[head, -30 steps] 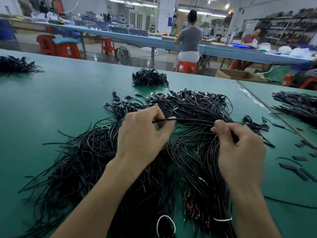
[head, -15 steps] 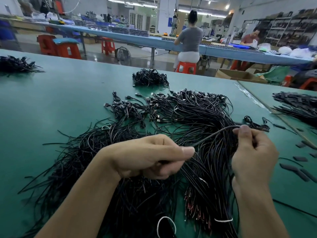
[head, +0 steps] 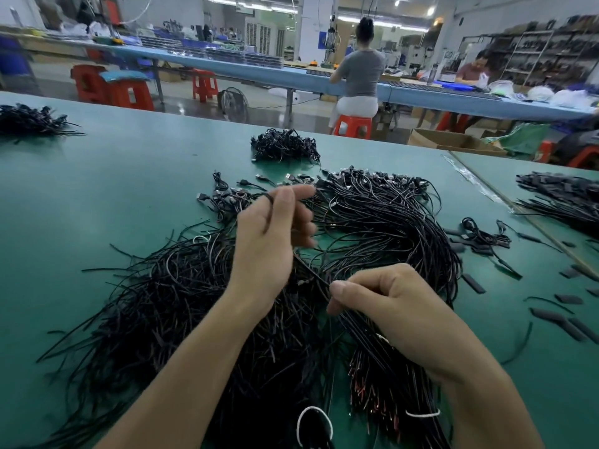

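1. Step in hand, as judged: drawing one cable (head: 311, 269) out of the pile (head: 372, 228) on the green table (head: 97, 205).
2. Left hand (head: 265, 241) is up and blurred; the cable seems caught between thumb and forefinger.
3. Right hand (head: 389, 303) is curled, pinching the same cable low over the pile.
4. Next move probably calls for a steady pull that snags no neighbouring cables.

A thin black cable (head: 310, 269) ran slanting from the left hand (head: 269, 241) down to the right hand (head: 389, 303), pinched by both. Under it, a loose heap of black cables (head: 372, 222) sprawled mid-surface (head: 97, 205), plug ends toward the far edge and cut ends toward the near edge.
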Demonstrator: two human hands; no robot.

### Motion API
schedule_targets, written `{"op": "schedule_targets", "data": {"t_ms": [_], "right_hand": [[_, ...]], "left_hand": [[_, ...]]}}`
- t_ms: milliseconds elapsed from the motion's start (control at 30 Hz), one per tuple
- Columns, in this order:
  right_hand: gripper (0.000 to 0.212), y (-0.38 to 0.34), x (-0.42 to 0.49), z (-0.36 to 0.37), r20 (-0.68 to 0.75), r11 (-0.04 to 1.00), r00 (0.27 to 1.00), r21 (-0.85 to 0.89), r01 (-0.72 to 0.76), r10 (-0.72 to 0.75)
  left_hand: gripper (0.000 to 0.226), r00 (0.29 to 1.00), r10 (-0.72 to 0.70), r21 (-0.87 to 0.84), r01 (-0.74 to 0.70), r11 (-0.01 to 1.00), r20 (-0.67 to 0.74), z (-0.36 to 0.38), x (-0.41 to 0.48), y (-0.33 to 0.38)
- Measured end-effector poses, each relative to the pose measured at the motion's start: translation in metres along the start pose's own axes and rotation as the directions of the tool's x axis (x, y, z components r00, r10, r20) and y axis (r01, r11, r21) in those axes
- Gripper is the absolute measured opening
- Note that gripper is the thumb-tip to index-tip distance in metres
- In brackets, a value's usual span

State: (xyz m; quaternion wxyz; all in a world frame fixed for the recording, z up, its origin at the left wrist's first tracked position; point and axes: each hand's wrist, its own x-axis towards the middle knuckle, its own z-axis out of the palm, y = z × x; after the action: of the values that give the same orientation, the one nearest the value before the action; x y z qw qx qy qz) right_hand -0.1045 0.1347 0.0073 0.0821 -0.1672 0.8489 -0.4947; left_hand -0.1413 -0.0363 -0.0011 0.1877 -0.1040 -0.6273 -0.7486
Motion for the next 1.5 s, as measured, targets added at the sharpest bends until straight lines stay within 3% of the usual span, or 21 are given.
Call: {"op": "schedule_targets", "data": {"t_ms": [67,133,267,333,400,467,500,567,633,667,733,800,867,933,1000,1100,1200,1267,1333,1400,1500], "right_hand": [[0.025,-0.006,-0.003,-0.001,-0.017,0.996,0.996,0.004,0.087,-0.087],[0.023,-0.009,-0.004,-0.003,-0.14,0.985,0.976,0.02,0.171,-0.167],[0.023,-0.006,-0.002,-0.003,-0.384,0.966,0.893,0.009,0.257,-0.234],[0.023,-0.006,0.0,-0.002,-0.459,0.956,0.852,0.017,0.292,-0.252],[0.027,-0.004,0.001,-0.001,-0.499,0.945,0.835,0.09,0.314,-0.23],[0.027,-0.001,0.004,0.0,-0.48,0.939,0.862,0.194,0.283,-0.161],[0.025,0.001,0.005,0.001,-0.451,0.946,0.883,0.212,0.245,-0.128],[0.02,0.002,0.007,0.003,-0.372,0.968,0.924,0.182,0.17,-0.092],[0.017,0.002,0.007,0.005,-0.274,0.989,0.956,0.071,0.131,-0.107],[0.018,0.001,0.005,0.006,-0.211,0.992,0.97,0.011,0.125,-0.12],[0.02,-0.003,0.003,0.009,-0.096,0.99,0.987,-0.074,0.124,-0.13],[0.023,-0.006,0.001,0.011,-0.063,0.985,0.99,-0.129,0.117,-0.126],[0.024,-0.007,0.001,0.01,-0.097,0.984,0.988,-0.145,0.105,-0.12],[0.025,-0.007,0.0,0.007,-0.15,0.983,0.98,-0.144,0.11,-0.131],[0.023,-0.008,-0.002,0.002,-0.243,0.978,0.955,-0.16,0.135,-0.171],[0.024,-0.009,-0.004,-0.005,-0.397,0.972,0.887,-0.093,0.216,-0.235],[0.026,-0.009,-0.002,-0.005,-0.469,0.956,0.846,0.015,0.293,-0.252],[0.027,-0.008,-0.001,-0.003,-0.471,0.942,0.855,0.13,0.31,-0.217],[0.027,-0.007,0.001,-0.001,-0.429,0.935,0.892,0.239,0.263,-0.141],[0.028,-0.006,0.001,0.002,-0.365,0.958,0.927,0.223,0.181,-0.09],[0.027,-0.008,0.002,0.008,-0.228,0.991,0.966,0.038,0.132,-0.12]], "left_hand": [[0.029,0.991,0.072,0.22,-0.096,0.971,0.113,0.002,-0.003,-0.006],[0.034,0.957,0.027,0.369,-0.138,0.919,0.289,0.005,-0.008,-0.007],[0.066,0.891,-0.215,0.383,0.051,0.922,0.4,0.01,-0.014,0.004],[0.073,0.814,-0.322,0.389,0.13,0.912,0.483,0.009,-0.013,0.012],[0.07,0.691,-0.391,0.32,0.238,0.917,0.608,0.002,-0.011,0.019],[0.062,0.596,-0.353,0.106,0.409,0.906,0.721,-0.003,-0.009,0.024],[0.057,0.582,-0.307,-0.034,0.5,0.865,0.753,-0.005,-0.008,0.025],[0.048,0.631,-0.204,-0.304,0.6,0.74,0.748,-0.005,-0.005,0.026],[0.044,0.739,-0.165,-0.505,0.588,0.632,0.654,-0.001,-0.002,0.025],[0.046,0.805,-0.171,-0.575,0.536,0.618,0.568,0.001,-0.001,0.024],[0.044,0.913,-0.146,-0.627,0.371,0.685,0.38,0.004,0.0,0.018],[0.04,0.958,-0.072,-0.503,0.21,0.838,0.279,0.006,0.0,0.009],[0.035,0.972,-0.015,-0.148,0.051,0.988,0.234,0.009,-0.004,0.001],[0.028,0.967,0.018,0.207,-0.073,0.976,0.253,0.01,-0.008,-0.003],[0.03,0.953,-0.028,0.416,-0.105,0.903,0.302,0.011,-0.012,-0.003],[0.058,0.88,-0.296,0.476,0.093,0.875,0.372,0.014,-0.015,0.004],[0.071,0.742,-0.42,0.356,0.257,0.898,0.522,0.011,-0.016,0.017],[0.066,0.652,-0.39,0.179,0.367,0.913,0.65,0.006,-0.016,0.026],[0.058,0.605,-0.297,-0.053,0.492,0.869,0.739,0.001,-0.013,0.031],[0.052,0.645,-0.2,-0.303,0.581,0.756,0.738,0.002,-0.01,0.034],[0.052,0.824,-0.145,-0.587,0.503,0.635,0.548,0.005,-0.006,0.033]]}}
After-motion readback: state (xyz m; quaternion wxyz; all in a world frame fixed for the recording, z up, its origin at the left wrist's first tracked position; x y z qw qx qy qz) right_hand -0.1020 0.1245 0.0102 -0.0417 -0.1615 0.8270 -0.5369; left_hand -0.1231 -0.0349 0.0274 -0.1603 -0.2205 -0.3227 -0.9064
